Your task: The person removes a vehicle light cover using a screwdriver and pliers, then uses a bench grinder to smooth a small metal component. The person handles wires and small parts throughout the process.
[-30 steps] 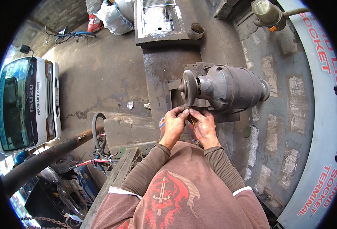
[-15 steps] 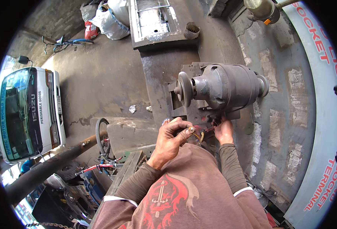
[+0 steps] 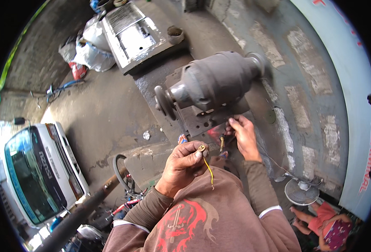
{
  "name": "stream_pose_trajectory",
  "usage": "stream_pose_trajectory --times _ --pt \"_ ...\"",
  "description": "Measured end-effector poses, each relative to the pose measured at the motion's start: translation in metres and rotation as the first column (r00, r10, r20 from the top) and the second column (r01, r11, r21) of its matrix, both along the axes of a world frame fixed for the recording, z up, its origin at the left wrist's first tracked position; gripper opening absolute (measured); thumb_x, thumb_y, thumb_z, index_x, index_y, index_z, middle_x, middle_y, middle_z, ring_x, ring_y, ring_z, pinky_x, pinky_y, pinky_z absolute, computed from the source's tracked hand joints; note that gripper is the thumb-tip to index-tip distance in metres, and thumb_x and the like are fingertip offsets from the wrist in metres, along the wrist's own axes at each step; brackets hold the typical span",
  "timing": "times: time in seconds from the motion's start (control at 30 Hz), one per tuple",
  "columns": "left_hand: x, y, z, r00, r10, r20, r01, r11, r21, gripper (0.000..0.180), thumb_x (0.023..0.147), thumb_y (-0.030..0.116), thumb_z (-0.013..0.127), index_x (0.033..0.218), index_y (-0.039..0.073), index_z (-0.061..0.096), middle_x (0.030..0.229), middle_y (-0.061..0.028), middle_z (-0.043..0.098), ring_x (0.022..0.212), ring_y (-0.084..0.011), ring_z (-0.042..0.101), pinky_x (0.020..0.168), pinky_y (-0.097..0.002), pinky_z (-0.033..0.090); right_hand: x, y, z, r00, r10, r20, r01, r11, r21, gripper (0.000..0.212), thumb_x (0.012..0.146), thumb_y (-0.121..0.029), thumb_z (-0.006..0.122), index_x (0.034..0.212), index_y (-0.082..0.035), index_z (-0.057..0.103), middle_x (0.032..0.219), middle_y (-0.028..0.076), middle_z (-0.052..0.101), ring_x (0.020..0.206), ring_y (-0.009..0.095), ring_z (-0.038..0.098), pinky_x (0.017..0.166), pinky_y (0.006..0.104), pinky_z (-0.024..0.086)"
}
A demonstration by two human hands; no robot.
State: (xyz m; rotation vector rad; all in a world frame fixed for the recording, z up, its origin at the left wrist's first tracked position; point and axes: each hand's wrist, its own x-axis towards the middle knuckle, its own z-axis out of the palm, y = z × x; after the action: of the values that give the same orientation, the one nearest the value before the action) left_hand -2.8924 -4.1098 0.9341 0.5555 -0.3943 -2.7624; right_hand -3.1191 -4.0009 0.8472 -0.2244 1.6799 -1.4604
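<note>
My left hand (image 3: 180, 164) is closed around a small round brass-coloured fitting (image 3: 201, 148), pinched between thumb and fingers in front of my shirt. A short yellow wire (image 3: 210, 171) hangs from that grip, its end loose. To the right, my right hand (image 3: 246, 136) is raised beside the base plate of a grey bench grinder (image 3: 217, 80). Its thumb and fingers are pressed together; what they hold, if anything, is too small to make out. Below the plate, between my hands, a yellowish cable end (image 3: 222, 144) sticks up.
A metal tray (image 3: 131, 31) and a round pot (image 3: 175, 35) stand beyond the grinder. White sacks (image 3: 94, 54) lie far left, near a parked truck (image 3: 38, 168). At lower right are a fan (image 3: 301, 192) and another person (image 3: 326, 227). A patched wall (image 3: 296, 105) runs along the right.
My view has turned, so the grinder appears tilted and further left. My right hand has come out from under the base plate's edge. The yellow wire now hangs clear below my left hand.
</note>
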Motion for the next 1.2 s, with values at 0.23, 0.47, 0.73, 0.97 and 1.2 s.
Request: stream_pose_trajectory --times 0.23,0.47,0.73,0.97,1.2 --pt "-0.061 0.060 0.034 0.946 -0.322 -0.044 0.320 0.947 -0.035 0.022 0.091 0.020 0.072 0.093 0.001 0.060 0.080 0.0010 0.042 0.066 -0.0091 0.036 0.052 -0.0245 0.033 0.016 0.103 0.134 0.994 -0.083 -0.066 0.064 0.965 -0.255 0.023 0.096 -0.014 0.066 0.111 0.003 0.066 0.095 0.005 0.068 0.086 0.013 0.064 0.078 0.0269 0.052" --pt "-0.126 0.188 0.054 0.781 -0.624 -0.025 0.615 0.776 -0.142 0.020 0.095 0.021 0.069 0.100 0.003 0.063 0.076 0.0042 0.046 0.062 -0.0062 0.037 0.052 -0.0238 0.030 0.002 0.267 0.182 0.959 -0.181 -0.219 0.059 0.881 -0.470 0.020 0.095 -0.004 0.066 0.113 0.003 0.068 0.109 0.008 0.063 0.102 0.016 0.060 0.088 0.0287 0.049" --pt "-0.195 0.380 0.073 0.327 -0.858 0.395 0.928 0.212 -0.307 0.015 0.094 0.016 0.068 0.098 0.001 0.068 0.073 0.0044 0.055 0.060 -0.0029 0.044 0.052 -0.0213 0.031 0.030 0.485 0.189 0.700 -0.165 -0.695 0.134 0.986 -0.100 0.041 0.082 -0.012 0.080 0.120 -0.004 0.068 0.116 0.010 0.063 0.097 0.024 0.064 0.084 0.0344 0.052" --pt "-0.253 0.524 0.059 -0.155 -0.812 0.562 0.673 -0.504 -0.542 0.021 0.095 0.024 0.070 0.091 0.003 0.068 0.072 0.0048 0.052 0.060 -0.0048 0.046 0.054 -0.0231 0.033 0.095 0.608 0.168 0.530 -0.628 -0.570 0.691 0.709 -0.139 0.027 0.081 -0.011 0.079 0.104 -0.002 0.070 0.099 0.012 0.067 0.094 0.031 0.066 0.083 0.0372 0.052" --pt "-0.288 0.675 0.023 -0.458 -0.862 0.217 0.889 -0.444 0.112 0.040 0.104 0.024 0.045 0.131 -0.002 0.058 0.104 -0.0041 0.064 0.084 -0.0135 0.058 0.073 -0.0290 0.048 0.126 0.690 0.149 -0.057 -0.949 -0.310 0.980 0.005 -0.197 0.017 0.086 0.005 0.069 0.102 0.001 0.065 0.093 0.004 0.068 0.080 0.007 0.063 0.070 0.0225 0.052"
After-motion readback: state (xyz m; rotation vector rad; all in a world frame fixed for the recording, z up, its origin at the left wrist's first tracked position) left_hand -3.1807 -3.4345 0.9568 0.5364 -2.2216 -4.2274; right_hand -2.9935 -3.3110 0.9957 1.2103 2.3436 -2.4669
